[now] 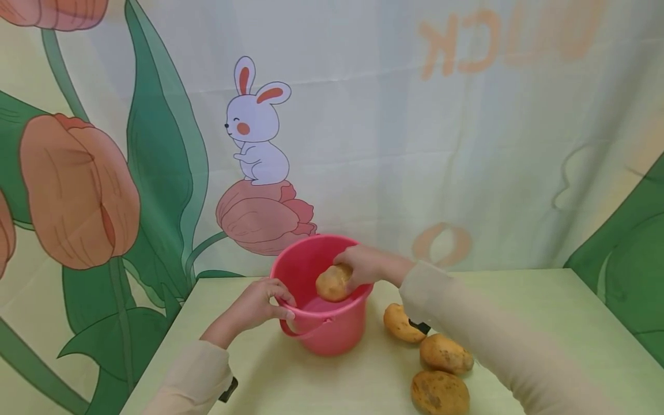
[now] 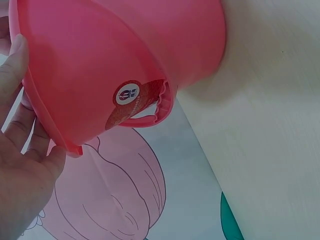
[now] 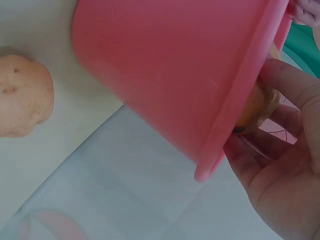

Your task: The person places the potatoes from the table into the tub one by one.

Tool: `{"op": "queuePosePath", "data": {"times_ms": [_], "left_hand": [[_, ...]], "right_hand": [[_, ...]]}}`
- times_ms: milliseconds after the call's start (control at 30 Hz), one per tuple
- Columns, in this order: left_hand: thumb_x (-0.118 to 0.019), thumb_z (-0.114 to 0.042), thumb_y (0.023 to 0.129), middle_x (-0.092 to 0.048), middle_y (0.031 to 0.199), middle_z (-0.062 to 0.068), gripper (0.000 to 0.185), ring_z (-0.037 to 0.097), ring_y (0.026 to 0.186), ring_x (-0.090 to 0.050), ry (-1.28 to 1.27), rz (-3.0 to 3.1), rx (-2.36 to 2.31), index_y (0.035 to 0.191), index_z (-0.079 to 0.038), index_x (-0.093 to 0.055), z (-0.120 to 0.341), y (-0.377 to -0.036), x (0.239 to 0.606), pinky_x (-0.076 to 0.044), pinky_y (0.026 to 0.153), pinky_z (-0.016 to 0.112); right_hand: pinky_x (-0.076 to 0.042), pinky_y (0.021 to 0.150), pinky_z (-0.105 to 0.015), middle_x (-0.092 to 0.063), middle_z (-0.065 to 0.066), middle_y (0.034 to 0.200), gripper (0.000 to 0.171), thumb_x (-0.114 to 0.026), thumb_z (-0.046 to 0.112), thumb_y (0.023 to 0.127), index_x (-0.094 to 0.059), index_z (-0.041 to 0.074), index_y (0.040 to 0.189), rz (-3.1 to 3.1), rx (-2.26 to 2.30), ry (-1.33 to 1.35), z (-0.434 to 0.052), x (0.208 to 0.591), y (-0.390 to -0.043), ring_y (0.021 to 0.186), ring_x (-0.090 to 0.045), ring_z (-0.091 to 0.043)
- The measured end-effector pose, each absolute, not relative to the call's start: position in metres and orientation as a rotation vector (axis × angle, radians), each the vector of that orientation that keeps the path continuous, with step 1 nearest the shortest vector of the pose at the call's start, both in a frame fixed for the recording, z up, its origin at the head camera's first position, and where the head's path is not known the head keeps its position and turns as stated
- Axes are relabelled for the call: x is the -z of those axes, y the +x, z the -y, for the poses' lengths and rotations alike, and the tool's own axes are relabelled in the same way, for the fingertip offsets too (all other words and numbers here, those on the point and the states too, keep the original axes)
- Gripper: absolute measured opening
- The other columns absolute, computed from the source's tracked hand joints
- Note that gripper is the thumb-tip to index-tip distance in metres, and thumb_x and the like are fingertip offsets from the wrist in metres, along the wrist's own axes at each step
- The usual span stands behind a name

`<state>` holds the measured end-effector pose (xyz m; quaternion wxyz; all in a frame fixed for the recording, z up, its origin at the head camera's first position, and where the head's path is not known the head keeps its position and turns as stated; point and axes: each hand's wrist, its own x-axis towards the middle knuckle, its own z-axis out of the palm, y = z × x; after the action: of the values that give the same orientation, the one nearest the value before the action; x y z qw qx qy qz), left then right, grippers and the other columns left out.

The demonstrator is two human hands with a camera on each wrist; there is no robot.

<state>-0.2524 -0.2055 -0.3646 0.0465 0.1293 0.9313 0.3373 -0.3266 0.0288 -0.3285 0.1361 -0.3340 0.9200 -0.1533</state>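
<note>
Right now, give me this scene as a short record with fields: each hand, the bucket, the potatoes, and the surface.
left hand: left hand grips the near rim of the pink bucket
right hand: right hand holds a potato over the bucket's opening
bucket: upright on the table, handle hanging down at the front
loose potatoes: three potatoes on the table beside the bucket, on the right-hand side
surface: pale green table
backdrop: printed curtain with a rabbit and tulips

Pale green table (image 1: pixel 519 300), lower half of frame.
Bears one pink bucket (image 1: pixel 332 334) at centre; three potatoes (image 1: pixel 445 353) clustered lower right of it.
</note>
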Motion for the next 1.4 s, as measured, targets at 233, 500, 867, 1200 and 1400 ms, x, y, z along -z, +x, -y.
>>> {"op": "queuePosePath", "data": {"times_ms": [233,500,867,1200,1400], "left_hand": [[-0.077,-0.015,0.065,-0.057,0.088,-0.001,0.017,0.018,0.09,-0.05,0.366,-2.851,-1.033,0.08,-0.013,-0.07,0.205,-0.252,0.365,-0.053,0.064,0.028],[-0.077,-0.019,0.065,-0.057,0.086,-0.003,0.014,0.018,0.09,-0.049,0.411,-2.859,-1.009,0.077,-0.017,-0.069,0.207,-0.255,0.367,-0.052,0.063,0.027],[-0.077,-0.017,0.065,-0.058,0.088,-0.002,0.017,0.018,0.091,-0.049,0.394,-2.858,-1.02,0.08,-0.013,-0.07,0.207,-0.254,0.367,-0.053,0.064,0.028],[-0.077,-0.018,0.065,-0.057,0.087,-0.002,0.016,0.018,0.09,-0.049,0.393,-2.848,-1.032,0.079,-0.015,-0.069,0.207,-0.253,0.366,-0.053,0.063,0.028],[-0.077,-0.017,0.065,-0.057,0.087,-0.002,0.016,0.018,0.091,-0.049,0.404,-2.853,-1.034,0.079,-0.015,-0.069,0.207,-0.254,0.367,-0.053,0.063,0.028]], "right_hand": [[-0.049,0.081,-0.031,-0.055,-0.003,0.114,0.058,-0.075,0.022,0.068,-0.053,0.011,0.12,-2.677,0.392,-1.014,-0.023,0.335,-0.326,0.106,-0.048,-0.018],[-0.05,0.076,-0.03,-0.057,0.0,0.111,0.057,-0.076,0.022,0.066,-0.055,0.015,0.119,-2.668,0.402,-1.013,-0.017,0.337,-0.326,0.104,-0.047,-0.017],[-0.051,0.068,-0.025,-0.056,0.004,0.107,0.057,-0.078,0.019,0.064,-0.056,0.02,0.116,-2.622,0.478,-0.954,-0.008,0.351,-0.327,0.1,-0.048,-0.015],[-0.051,0.065,-0.023,-0.057,0.006,0.102,0.056,-0.079,0.017,0.062,-0.058,0.021,0.114,-2.606,0.495,-0.981,-0.003,0.357,-0.329,0.095,-0.05,-0.013],[-0.05,0.064,-0.022,-0.058,0.007,0.098,0.051,-0.078,0.016,0.063,-0.06,0.02,0.111,-2.594,0.526,-0.992,0.0,0.363,-0.331,0.09,-0.051,-0.012]]}}
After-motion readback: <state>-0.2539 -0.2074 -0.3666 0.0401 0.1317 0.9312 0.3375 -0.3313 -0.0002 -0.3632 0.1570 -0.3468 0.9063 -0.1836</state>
